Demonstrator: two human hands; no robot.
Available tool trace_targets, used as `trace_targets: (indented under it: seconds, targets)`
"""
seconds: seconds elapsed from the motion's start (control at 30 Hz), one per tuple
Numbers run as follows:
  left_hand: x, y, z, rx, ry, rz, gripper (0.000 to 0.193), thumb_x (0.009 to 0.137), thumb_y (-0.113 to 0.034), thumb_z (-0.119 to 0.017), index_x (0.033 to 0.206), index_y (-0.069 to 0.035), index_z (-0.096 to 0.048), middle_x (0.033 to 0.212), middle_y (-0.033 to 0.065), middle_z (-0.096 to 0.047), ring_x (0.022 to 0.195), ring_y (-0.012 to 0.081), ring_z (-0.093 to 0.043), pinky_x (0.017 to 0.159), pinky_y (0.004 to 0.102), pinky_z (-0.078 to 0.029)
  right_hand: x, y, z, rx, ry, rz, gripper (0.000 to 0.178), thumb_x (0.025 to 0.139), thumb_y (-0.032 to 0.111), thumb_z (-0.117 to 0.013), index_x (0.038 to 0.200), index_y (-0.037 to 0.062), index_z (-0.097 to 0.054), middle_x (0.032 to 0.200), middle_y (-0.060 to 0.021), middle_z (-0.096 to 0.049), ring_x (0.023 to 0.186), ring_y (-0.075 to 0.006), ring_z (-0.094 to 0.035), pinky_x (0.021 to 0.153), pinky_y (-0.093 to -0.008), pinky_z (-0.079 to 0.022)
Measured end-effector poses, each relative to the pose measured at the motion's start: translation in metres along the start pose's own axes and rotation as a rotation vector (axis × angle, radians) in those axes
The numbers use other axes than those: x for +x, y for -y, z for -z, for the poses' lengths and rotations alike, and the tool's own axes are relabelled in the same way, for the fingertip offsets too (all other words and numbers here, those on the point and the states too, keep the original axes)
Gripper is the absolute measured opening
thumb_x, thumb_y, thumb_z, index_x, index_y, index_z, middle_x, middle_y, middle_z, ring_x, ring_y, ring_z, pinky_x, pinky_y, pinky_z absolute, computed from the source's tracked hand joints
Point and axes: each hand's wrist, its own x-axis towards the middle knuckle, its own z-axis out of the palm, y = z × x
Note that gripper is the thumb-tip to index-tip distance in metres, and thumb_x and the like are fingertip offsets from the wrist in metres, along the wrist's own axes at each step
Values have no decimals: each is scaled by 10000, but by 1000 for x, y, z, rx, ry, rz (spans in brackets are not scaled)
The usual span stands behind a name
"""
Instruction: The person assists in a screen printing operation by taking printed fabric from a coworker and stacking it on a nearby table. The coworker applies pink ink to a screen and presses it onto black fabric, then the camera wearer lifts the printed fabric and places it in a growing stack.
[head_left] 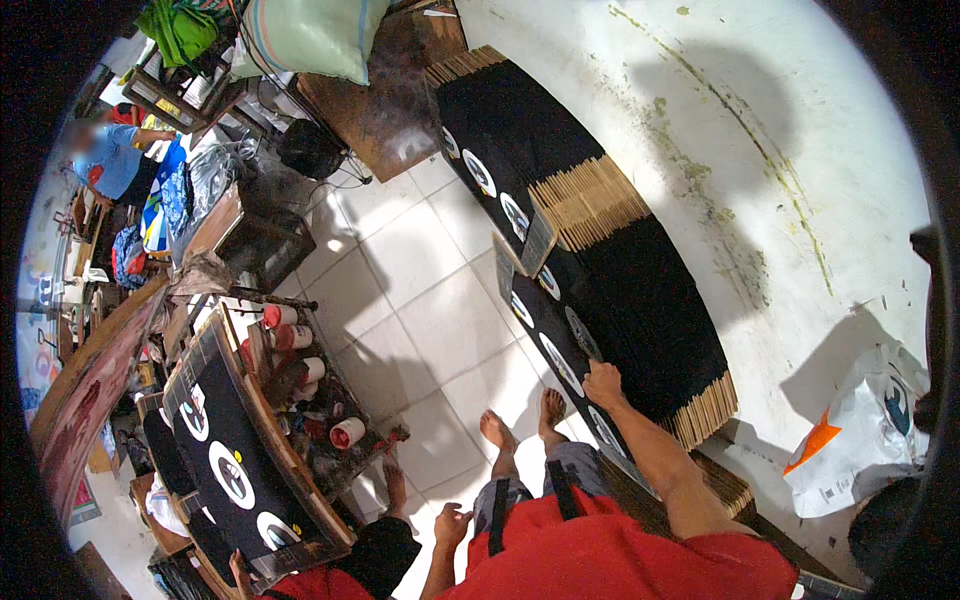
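My right hand (pixel 603 383) reaches forward to a long board covered with black cloth (pixel 572 362) that bears white round prints. Its fingers are bunched together at the cloth, beside one of the prints; whether they pinch anything is too small to tell. My left hand (pixel 452 525) hangs low by my waist, fingers loosely bent and apart, with nothing seen in it. Right of the printed row, black cloth (pixel 655 300) lies over a stack of thin brown boards (pixel 592 203). A tilted panel (pixel 537 243) stands up across the printed row.
At left, another person's hand (pixel 240 572) rests by a table with black printed cloth (pixel 258 500). Red-and-white paint pots (pixel 347 432) sit on a shelf beside it. A silver bag (pixel 850 440) lies at right. A sack (pixel 310 38) and a distant person (pixel 110 165) are at upper left.
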Motion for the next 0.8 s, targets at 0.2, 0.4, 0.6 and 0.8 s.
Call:
trace_targets:
  seconds: [0.2, 0.4, 0.6, 0.8]
  targets:
    - [10, -18, 0, -29, -67, -12, 379, 709, -281, -692, 957, -22, -569, 800, 156, -643, 768, 285, -631, 683, 369, -491, 30, -41, -27, -48, -59, -114, 237, 682, 140, -578, 874, 2, -562, 808, -223, -604, 772, -384, -599, 713, -471, -479]
    - [6, 7, 1, 103, 14, 53, 361, 698, -281, -703, 884, 15, -612, 815, 170, -639, 773, 288, -620, 737, 371, -471, 50, -65, -47, -141, -54, -156, 252, 690, 107, -552, 911, -15, -548, 844, -207, -604, 800, -369, -596, 702, -450, -487]
    - [-14, 25, -23, 71, -23, 72, 376, 685, -252, -711, 915, 23, -596, 786, 145, -644, 733, 239, -624, 682, 342, -485, 54, -74, -54, -176, -165, -109, 261, 681, 101, -541, 909, -25, -522, 718, -179, -589, 640, -362, -584, 618, -461, -480]
    - [-11, 25, -33, -95, 14, 164, 365, 678, -241, -716, 906, 18, -596, 803, 165, -644, 775, 268, -632, 693, 340, -489, 59, -60, -40, -161, -56, -188, 203, 711, 91, -541, 880, -21, -543, 805, -218, -622, 776, -355, -619, 704, -449, -495]
